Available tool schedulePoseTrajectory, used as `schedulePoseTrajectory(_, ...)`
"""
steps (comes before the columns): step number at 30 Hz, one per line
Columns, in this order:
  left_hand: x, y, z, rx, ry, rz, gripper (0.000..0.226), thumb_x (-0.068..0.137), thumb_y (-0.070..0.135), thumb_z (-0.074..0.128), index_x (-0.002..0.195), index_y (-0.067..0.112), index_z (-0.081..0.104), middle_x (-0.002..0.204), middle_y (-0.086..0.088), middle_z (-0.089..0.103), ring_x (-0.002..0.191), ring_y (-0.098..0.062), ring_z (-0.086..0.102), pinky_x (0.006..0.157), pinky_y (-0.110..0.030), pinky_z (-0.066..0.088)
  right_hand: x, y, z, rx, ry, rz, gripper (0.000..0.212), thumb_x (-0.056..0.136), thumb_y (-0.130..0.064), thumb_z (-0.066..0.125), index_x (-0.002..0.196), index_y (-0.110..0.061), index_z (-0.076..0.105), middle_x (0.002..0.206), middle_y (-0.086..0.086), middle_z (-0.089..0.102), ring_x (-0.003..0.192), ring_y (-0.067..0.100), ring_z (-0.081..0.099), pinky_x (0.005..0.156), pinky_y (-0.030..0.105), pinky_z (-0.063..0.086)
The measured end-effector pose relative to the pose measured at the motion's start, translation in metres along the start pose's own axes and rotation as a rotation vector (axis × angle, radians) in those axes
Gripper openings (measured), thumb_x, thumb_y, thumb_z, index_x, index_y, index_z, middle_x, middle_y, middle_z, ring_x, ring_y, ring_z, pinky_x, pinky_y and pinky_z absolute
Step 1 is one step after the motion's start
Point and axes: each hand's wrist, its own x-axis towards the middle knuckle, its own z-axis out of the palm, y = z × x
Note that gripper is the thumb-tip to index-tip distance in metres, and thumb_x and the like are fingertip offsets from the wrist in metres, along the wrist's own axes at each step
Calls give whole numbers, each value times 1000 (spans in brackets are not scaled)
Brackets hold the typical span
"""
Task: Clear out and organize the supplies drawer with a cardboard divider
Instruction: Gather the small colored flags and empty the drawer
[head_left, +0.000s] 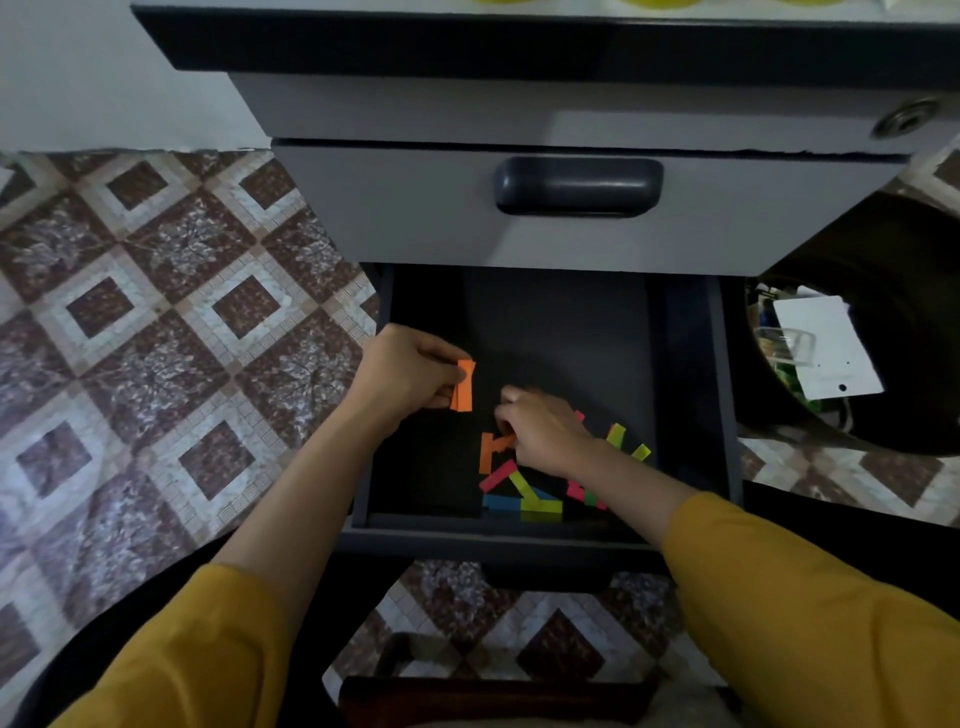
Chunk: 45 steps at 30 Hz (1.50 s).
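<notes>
The left hand (410, 371) pinches an orange stack (464, 387) over the open drawer (493, 530). The right hand (540, 428) has its fingers curled on a loose orange strip (500, 442) among the coloured strips (540, 505) near the front wall. A closed drawer (576, 218) overhangs behind. A bin (893, 291) stands to the right on the tiled floor (156, 312).

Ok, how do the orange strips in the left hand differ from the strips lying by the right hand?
Colour: the orange strips are all one colour; the loose strips mix orange, pink, yellow-green and blue. Pose: the orange strips are stacked, pinched by the left hand; the loose strips lie scattered at many angles on the drawer floor by the right hand. Both are small paper rectangles.
</notes>
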Motion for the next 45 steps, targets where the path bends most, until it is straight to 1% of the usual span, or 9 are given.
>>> schedulePoseTrajectory(7, -1, 1, 1, 13, -3, 10, 13, 86, 4, 62, 97, 11, 67, 80, -1, 63, 69, -8, 62, 55, -13, 54, -3, -5, 0, 17, -18, 107, 25, 85, -1, 57, 110, -6, 57, 110, 11, 58, 109, 23, 52, 80, 29, 45)
schedulePoseTrajectory(12, 0, 2, 1, 17, 4, 16, 16, 86, 6, 62, 100, 11, 67, 83, -2, 63, 72, -9, 62, 62, -18, 55, 3, -3, 10, 388, 8, 404, 14, 83, -7, 66, 97, -6, 67, 100, 7, 66, 90, 17, 64, 78, 30, 55)
schedulePoseTrajectory(16, -1, 3, 2, 18, -3, 23, 14, 86, 5, 63, 97, 11, 68, 82, -2, 64, 70, -9, 64, 61, -18, 56, 7, -9, 17, 768, -14, 672, 12, 83, -11, 69, 90, -2, 67, 79, 7, 68, 65, 12, 64, 54, 20, 50)
schedulePoseTrajectory(19, -1, 3, 3, 8, -10, 25, 12, 85, 4, 64, 95, 11, 68, 82, -3, 65, 67, -9, 64, 57, -15, 55, 8, -18, 21, 852, 15, 756, 10, 85, -9, 67, 87, 1, 65, 75, 11, 67, 54, 12, 60, 53, 21, 52)
schedulePoseTrajectory(22, -1, 2, 2, -3, -4, 23, 13, 85, 3, 64, 95, 10, 68, 82, -4, 65, 65, -9, 64, 57, -16, 55, 10, -27, 27, 802, 85, 748, 15, 83, -12, 70, 82, 1, 63, 81, 16, 68, 57, 17, 63, 53, 25, 56)
schedulePoseTrajectory(26, 0, 3, 2, 7, -1, 30, 15, 85, 5, 64, 98, 9, 68, 83, -3, 64, 67, -8, 63, 61, -19, 56, 10, -38, 26, 609, 140, 697, 28, 76, -24, 78, 86, -4, 62, 87, 10, 66, 79, 23, 66, 60, 29, 51)
schedulePoseTrajectory(33, 0, 4, 2, 11, 9, 27, 15, 85, 5, 64, 98, 9, 68, 84, -2, 63, 69, -9, 63, 62, -19, 56, 15, -51, 22, 324, 134, 586, 12, 88, -15, 62, 98, -8, 60, 100, 8, 63, 92, 21, 63, 72, 29, 52)
schedulePoseTrajectory(40, 0, 5, 2, 20, 16, 33, 13, 85, 4, 64, 95, 10, 69, 77, -1, 63, 64, -7, 62, 58, -16, 55, 9, -48, 24, 124, 95, 320, 31, 86, -7, 59, 116, -4, 55, 122, 13, 54, 125, 29, 38, 88, 34, 46)
schedulePoseTrajectory(45, 0, 5, 1, 13, 19, 38, 11, 85, 3, 64, 92, 11, 69, 79, -2, 64, 64, -8, 63, 57, -16, 55, 12, -51, 22, 195, 80, 335, 27, 86, -4, 60, 112, -4, 54, 113, 14, 58, 113, 26, 50, 84, 33, 49)
